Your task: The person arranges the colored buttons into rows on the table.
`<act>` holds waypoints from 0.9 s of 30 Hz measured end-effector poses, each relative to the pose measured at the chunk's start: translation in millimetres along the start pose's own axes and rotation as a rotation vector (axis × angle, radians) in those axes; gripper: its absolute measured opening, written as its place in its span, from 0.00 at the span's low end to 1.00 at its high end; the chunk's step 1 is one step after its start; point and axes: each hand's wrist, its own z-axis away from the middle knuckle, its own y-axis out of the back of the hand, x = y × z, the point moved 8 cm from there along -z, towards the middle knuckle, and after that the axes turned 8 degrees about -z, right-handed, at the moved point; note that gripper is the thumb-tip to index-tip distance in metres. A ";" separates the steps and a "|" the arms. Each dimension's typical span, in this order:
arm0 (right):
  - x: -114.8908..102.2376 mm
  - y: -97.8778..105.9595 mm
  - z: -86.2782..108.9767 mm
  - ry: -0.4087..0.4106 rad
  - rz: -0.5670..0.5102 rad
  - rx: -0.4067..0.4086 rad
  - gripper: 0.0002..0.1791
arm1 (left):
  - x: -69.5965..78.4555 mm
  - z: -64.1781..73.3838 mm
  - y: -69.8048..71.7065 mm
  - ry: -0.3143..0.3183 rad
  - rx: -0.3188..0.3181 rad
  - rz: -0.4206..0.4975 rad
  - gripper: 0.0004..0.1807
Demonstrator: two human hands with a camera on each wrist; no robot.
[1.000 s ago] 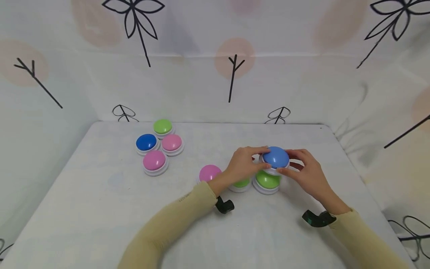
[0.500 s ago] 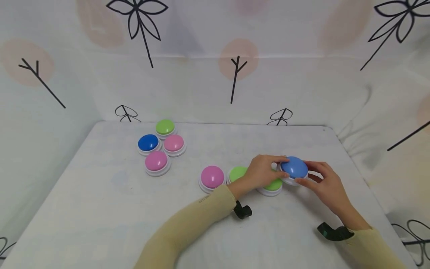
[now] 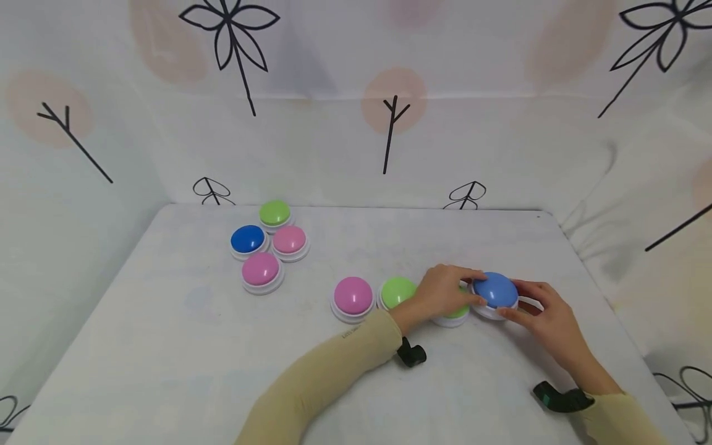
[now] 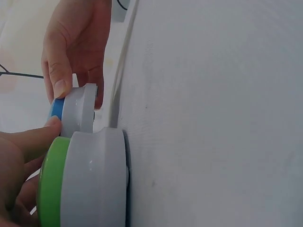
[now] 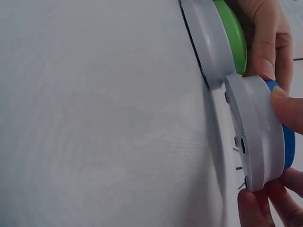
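Note:
A round push button with a blue dome point(image 3: 495, 289) and white base is held between both hands at the right end of a row. My left hand point(image 3: 444, 292) pinches its left side with thumb and fingers. My right hand point(image 3: 552, 321) grips its right side. In the right wrist view, the button's underside point(image 5: 242, 137) shows small dark feet, slightly tilted and raised off the table. Beneath my left hand, a green push button point(image 3: 457, 311) is partly hidden; its white base point(image 4: 94, 179) stands on the table in the left wrist view.
Left of the hands are another green button point(image 3: 398, 292) and a pink button point(image 3: 353, 295). A cluster at the back left has a green point(image 3: 275, 212), a dark blue point(image 3: 247, 238) and two pink buttons point(image 3: 260, 269). Patterned cloth point(image 3: 322, 148) hangs behind the white table point(image 3: 167, 346).
Both hands have carried the blue button right and down, from over the right-hand green button to beside it. The other buttons keep their places; the head view has shifted slightly.

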 end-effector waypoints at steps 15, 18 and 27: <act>6.8 0.5 5.5 -0.014 0.077 -0.048 0.36 | 5.3 1.3 -6.3 0.009 -0.052 -0.058 0.24; 7.2 -1.2 5.0 -0.020 0.086 -0.064 0.37 | 6.1 1.9 -5.6 0.012 -0.049 -0.074 0.23; 9.6 -3.4 4.2 -0.039 0.068 -0.105 0.39 | 5.9 3.2 -3.8 0.022 -0.054 -0.083 0.23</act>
